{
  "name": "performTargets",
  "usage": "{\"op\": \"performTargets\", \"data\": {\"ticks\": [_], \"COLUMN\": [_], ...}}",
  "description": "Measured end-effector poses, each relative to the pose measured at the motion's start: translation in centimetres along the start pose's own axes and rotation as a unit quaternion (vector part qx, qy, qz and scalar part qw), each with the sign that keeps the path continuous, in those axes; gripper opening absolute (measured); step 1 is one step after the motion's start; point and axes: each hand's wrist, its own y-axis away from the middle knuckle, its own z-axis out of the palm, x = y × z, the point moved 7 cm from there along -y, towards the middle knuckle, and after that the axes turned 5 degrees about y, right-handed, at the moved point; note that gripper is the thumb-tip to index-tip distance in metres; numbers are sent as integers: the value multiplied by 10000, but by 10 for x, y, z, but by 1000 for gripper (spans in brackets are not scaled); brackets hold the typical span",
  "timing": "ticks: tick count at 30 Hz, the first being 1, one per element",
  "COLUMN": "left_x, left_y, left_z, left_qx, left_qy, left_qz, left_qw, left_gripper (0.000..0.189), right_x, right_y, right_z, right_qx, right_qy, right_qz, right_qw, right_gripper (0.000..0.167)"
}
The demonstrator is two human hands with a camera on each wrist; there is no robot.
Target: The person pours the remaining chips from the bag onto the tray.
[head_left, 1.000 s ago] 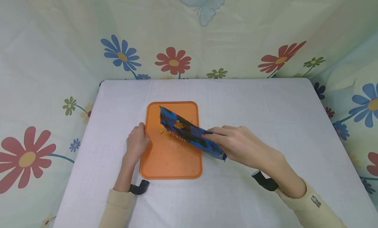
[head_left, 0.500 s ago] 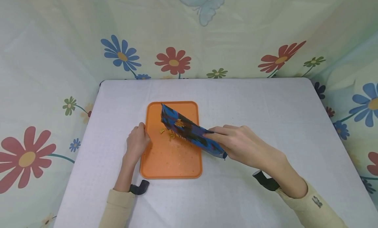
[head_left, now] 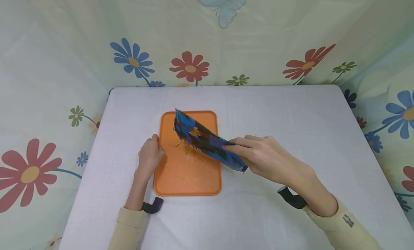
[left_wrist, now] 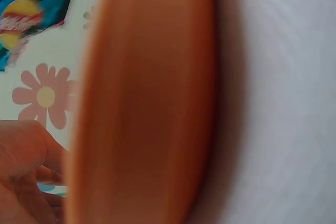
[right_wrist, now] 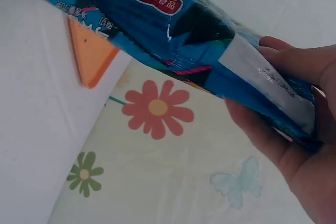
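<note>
My right hand [head_left: 268,158] pinches a blue crisp packet [head_left: 207,140] by its near right end, thumb on one side and fingers on the other in the right wrist view. The packet slants across an orange tray [head_left: 187,178], its far left end held above the tray. Several yellow crisp pieces [head_left: 187,148] lie on the tray below the packet, among small crumbs. At the tray's left edge, my left hand [head_left: 151,154] grips the rim with curled fingers. Close up in the left wrist view, the tray's side wall [left_wrist: 142,98] is blurred and partly hides the fingers.
A white cloth covers the table [head_left: 275,117], which ends at a straight back edge. Behind and beside it hangs a flower-printed curtain [head_left: 265,34]. Each wrist carries a black camera mount, the left one [head_left: 153,205] near the tray's front corner.
The packet's far left end has risen and shifted away from me, its near end lifting slightly. More yellow pieces show on the tray. My left hand and the tray stay put.
</note>
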Motion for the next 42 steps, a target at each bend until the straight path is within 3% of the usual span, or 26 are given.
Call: {"op": "performTargets", "data": {"ticks": [10, 32, 42], "left_x": [1, 1, 1], "left_y": [0, -1, 0], "left_z": [0, -1, 0], "left_qx": [-62, -25, -47], "left_qy": [38, 5, -26], "left_qz": [-84, -29, -77], "left_qw": [9999, 10000, 10000], "left_gripper": [18, 14, 15], "right_x": [1, 3, 2], "right_y": [0, 3, 4], "right_z": [-4, -1, -5], "right_qx": [175, 41, 255], "right_qy": [25, 16, -34], "right_qz": [-54, 132, 51], "right_qw": [9998, 9999, 9997], "right_gripper": [42, 38, 41]}}
